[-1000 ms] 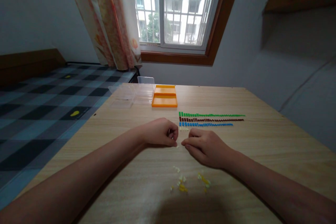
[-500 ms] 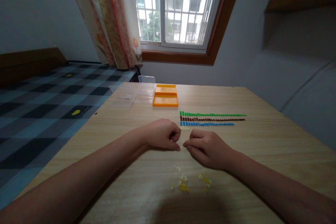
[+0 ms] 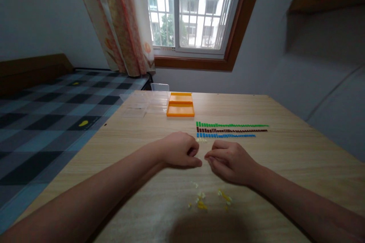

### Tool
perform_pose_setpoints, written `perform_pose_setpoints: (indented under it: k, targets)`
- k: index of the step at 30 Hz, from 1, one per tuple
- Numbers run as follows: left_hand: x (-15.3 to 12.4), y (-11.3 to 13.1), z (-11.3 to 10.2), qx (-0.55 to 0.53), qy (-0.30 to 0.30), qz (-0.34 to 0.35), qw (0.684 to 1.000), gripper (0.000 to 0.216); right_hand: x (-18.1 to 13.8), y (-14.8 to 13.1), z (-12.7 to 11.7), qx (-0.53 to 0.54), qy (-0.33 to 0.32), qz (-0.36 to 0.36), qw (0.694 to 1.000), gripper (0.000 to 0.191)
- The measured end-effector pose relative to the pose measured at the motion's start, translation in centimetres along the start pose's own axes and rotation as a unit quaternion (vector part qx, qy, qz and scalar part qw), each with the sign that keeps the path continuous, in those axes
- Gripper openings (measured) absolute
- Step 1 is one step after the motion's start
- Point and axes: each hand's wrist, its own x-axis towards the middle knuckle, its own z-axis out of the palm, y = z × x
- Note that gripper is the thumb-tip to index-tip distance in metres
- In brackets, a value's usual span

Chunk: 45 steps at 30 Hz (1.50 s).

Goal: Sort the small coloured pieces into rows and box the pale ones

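Observation:
Low over the table, my left hand (image 3: 180, 149) has its fingers curled and its thumb stretched along below them. Facing it, my right hand (image 3: 232, 162) pinches thumb and fingers together. A narrow gap separates the fingertips; whatever they hold is too small or hidden. Just beyond them lie rows of tiny flat pieces: a green row (image 3: 216, 125), a dark brown row (image 3: 216, 130) and a blue row (image 3: 216, 135). A short row of pale yellow pieces (image 3: 202, 140) starts beside my left knuckles. Nearer me are loose whitish pieces (image 3: 200, 196) and yellow pieces (image 3: 202, 205).
Behind the rows an orange tray (image 3: 180, 114) with two compartments lies on the wooden table (image 3: 137, 205). Left of it stand clear plastic boxes (image 3: 135, 108). A bed with a checked cover (image 3: 51, 121) adjoins the table's left side, and a window (image 3: 196, 11) is ahead.
Both hands have shifted slightly to the right, and the view has moved a little. A tiny pale speck seen between the fingertips earlier no longer shows.

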Motion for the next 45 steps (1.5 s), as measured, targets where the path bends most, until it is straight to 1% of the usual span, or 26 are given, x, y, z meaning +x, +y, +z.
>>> perform_pose_setpoints:
  k: [3, 5, 8, 12, 15, 19, 23, 29, 36, 41, 45]
  targets:
    - [-0.2, -1.0, -0.5, -0.037, -0.025, 0.004, 0.999, 0.023, -0.1, 0.0, 0.1, 0.011, -0.017, -0.008, 1.0, 0.026]
    - [-0.2, -1.5, -0.5, -0.044, -0.016, -0.001, 0.999, 0.02, 0.0, -0.1, 0.2, 0.009, -0.026, -0.011, 1.0, 0.027]
    - [-0.1, -1.6, -0.3, -0.038, 0.006, -0.004, 0.999, 0.021, 0.1, -0.2, 0.3, -0.001, -0.036, -0.011, 0.999, 0.027]
    - [-0.1, -1.5, -0.1, -0.043, 0.01, -0.001, 0.999, 0.026, -0.1, 0.5, -0.1, -0.012, -0.042, -0.004, 0.999, 0.023]
    - [-0.1, -1.6, -0.1, -0.052, 0.012, -0.002, 0.999, 0.03, -0.4, 2.0, -0.5, -0.028, -0.027, 0.019, 0.999, 0.018]
    - [-0.1, -1.8, 0.0, -0.068, 0.019, -0.008, 0.997, 0.032, -0.1, 4.0, -0.5, -0.053, 0.004, 0.08, 0.995, 0.017]
    - [0.0, -2.0, 0.1, -0.087, 0.021, -0.008, 0.996, 0.033, 0.6, 4.8, -0.1, -0.065, 0.01, 0.109, 0.992, 0.015]
    - [0.1, -2.3, 0.3, -0.113, 0.026, -0.008, 0.993, 0.035, 1.0, 4.9, 0.5, -0.063, 0.026, 0.106, 0.992, 0.014]
    - [0.1, -2.6, 0.4, -0.124, 0.027, -0.009, 0.992, 0.039, 0.9, 4.9, 0.5, -0.06, 0.038, 0.099, 0.993, 0.015]
    - [0.1, -2.4, 0.4, -0.125, 0.031, -0.01, 0.992, 0.039, 0.6, 4.7, 0.5, -0.067, 0.054, 0.078, 0.993, 0.016]
    - [0.1, -2.2, 0.2, -0.123, 0.035, -0.011, 0.992, 0.038, 0.6, 4.7, 0.5, -0.074, 0.044, 0.085, 0.993, 0.017]
